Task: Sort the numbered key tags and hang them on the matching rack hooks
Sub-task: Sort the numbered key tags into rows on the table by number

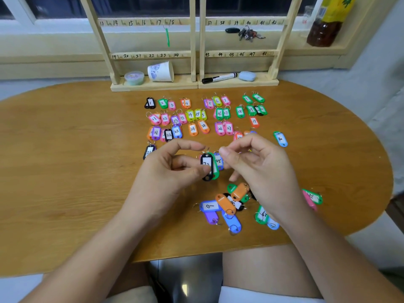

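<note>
Left hand [175, 169] pinches a black key tag [207, 166] with a green tag [216, 170] pressed behind it. Their long axis is upright, ring end pointing away toward the rack [197, 51]. Right hand [258, 162] sits just beside that ring end with thumb and forefinger together; whether they grip the wire ring I cannot tell. Both tags are smooth plastic ovals with paper labels, held above the wood-grain worktop [65, 149].
</note>
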{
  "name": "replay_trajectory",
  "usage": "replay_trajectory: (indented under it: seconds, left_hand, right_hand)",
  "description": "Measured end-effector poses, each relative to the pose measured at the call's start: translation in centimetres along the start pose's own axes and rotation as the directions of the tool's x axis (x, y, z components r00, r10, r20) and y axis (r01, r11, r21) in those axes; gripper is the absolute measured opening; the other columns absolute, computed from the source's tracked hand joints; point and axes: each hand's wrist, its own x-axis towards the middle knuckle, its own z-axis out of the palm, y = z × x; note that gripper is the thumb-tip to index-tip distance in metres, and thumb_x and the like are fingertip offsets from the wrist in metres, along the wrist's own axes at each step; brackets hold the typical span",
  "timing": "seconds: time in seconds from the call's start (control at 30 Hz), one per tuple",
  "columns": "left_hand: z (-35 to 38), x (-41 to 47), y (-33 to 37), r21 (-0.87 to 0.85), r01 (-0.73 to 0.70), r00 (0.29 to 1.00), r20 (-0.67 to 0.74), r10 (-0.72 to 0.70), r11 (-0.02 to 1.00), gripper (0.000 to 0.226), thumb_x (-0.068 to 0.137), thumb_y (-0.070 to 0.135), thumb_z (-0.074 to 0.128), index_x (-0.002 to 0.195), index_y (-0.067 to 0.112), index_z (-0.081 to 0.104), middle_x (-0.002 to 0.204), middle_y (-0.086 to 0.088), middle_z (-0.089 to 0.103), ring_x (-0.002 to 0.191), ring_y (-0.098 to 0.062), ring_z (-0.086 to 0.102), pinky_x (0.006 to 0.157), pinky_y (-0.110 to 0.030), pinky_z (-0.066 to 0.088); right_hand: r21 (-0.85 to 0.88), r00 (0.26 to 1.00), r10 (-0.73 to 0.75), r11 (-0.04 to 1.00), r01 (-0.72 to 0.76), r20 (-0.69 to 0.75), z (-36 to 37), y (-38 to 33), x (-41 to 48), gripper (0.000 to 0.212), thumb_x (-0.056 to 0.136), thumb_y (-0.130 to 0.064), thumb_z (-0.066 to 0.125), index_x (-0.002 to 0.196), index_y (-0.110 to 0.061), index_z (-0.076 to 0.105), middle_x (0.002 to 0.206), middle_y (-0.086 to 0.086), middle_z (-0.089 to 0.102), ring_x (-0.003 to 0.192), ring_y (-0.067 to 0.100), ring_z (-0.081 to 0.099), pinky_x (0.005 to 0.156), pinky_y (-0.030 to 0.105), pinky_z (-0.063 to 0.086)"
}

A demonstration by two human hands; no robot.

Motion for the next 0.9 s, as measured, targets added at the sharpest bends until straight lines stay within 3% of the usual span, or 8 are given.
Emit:
replay_trajectory:
  seconds: [0.1, 0.23, 0.47, 0.7, 0.8, 0.9]
  left_hand:
    - [-0.2, 0.0, -0.2, 0.01, -0.001, 1.0, -0.018, 0.002, 1.0, 0.035, 0.085, 0.008, 0.085, 0.115, 0.02, 0.073, 0.087, -0.015, 0.079, 0.084, -0.024, 0.074, 0.087, -0.04, 0.055]
    - [-0.6, 0.1, -0.4, 0.072, 0.008, 1.0, -0.011, -0.007, 0.997, 0.034, 0.082, 0.015, 0.089, 0.112, 0.019, 0.072, 0.086, -0.01, 0.079, 0.08, -0.022, 0.072, 0.083, -0.04, 0.053]
    - [-3.2, 1.4, -0.1, 0.137, -0.001, 0.999, 0.047, -0.006, 0.991, 0.026, 0.077, 0.02, 0.092, 0.098, 0.015, 0.077, 0.088, -0.015, 0.078, 0.078, -0.026, 0.07, 0.08, -0.046, 0.054]
    - [-8.4, 4.3, 1.1, 0.201, -0.021, 0.994, -0.101, 0.042, 0.979, 0.01, 0.087, 0.019, 0.083, 0.097, 0.016, 0.083, 0.082, -0.018, 0.077, 0.069, -0.015, 0.064, 0.06, -0.017, 0.045]
    - [-10.9, 5.6, 0.9, 0.261, -0.027, 0.987, -0.143, 0.067, 0.965, 0.006, 0.094, 0.02, 0.079, 0.098, 0.021, 0.083, 0.087, -0.02, 0.077, 0.077, -0.02, 0.063, 0.066, -0.032, 0.043]
    - [-12.4, 6.4, 0.4, 0.278, -0.033, 0.979, -0.182, 0.086, 0.96, 0.009, 0.099, 0.02, 0.074, 0.1, 0.02, 0.083, 0.088, -0.017, 0.078, 0.079, -0.022, 0.063, 0.068, -0.035, 0.043]
  right_hand:
    - [-0.014, 0.999, 0.025, 1.0, -0.025, 0.046, 0.4, 0.2, -0.6, 0.015, 0.091, -0.023, 0.082, 0.094, -0.011, 0.074, 0.08, 0.008, 0.075, 0.071, 0.02, 0.074, 0.057, 0.028, 0.056]
    - [-0.048, 0.994, 0.058, 0.997, -0.054, 0.088, 0.8, 0.9, -0.1, 0.008, 0.092, -0.018, 0.082, 0.094, -0.014, 0.075, 0.081, 0.005, 0.076, 0.074, 0.021, 0.076, 0.059, 0.03, 0.057]
    - [-0.076, 0.966, 0.122, 0.991, -0.107, 0.227, 1.7, 0.8, 2.5, 0.006, 0.093, -0.014, 0.081, 0.096, -0.012, 0.076, 0.082, 0.008, 0.076, 0.072, 0.019, 0.074, 0.059, 0.029, 0.055]
    - [-0.117, 0.97, 0.136, 0.987, -0.115, 0.201, 3.2, -0.2, 7.8, 0.01, 0.092, -0.014, 0.082, 0.095, -0.006, 0.076, 0.077, 0.011, 0.076, 0.062, 0.014, 0.068, 0.053, 0.024, 0.052]
    - [-0.16, 0.963, 0.175, 0.977, -0.143, 0.205, 4.3, 0.0, 10.0, 0.008, 0.092, -0.012, 0.082, 0.095, -0.007, 0.076, 0.079, 0.01, 0.077, 0.064, 0.015, 0.069, 0.054, 0.027, 0.053]
    - [-0.212, 0.961, 0.172, 0.969, -0.125, 0.218, 5.5, 0.3, 11.6, 0.008, 0.092, -0.013, 0.082, 0.095, -0.008, 0.076, 0.08, 0.013, 0.077, 0.065, 0.016, 0.069, 0.054, 0.028, 0.053]
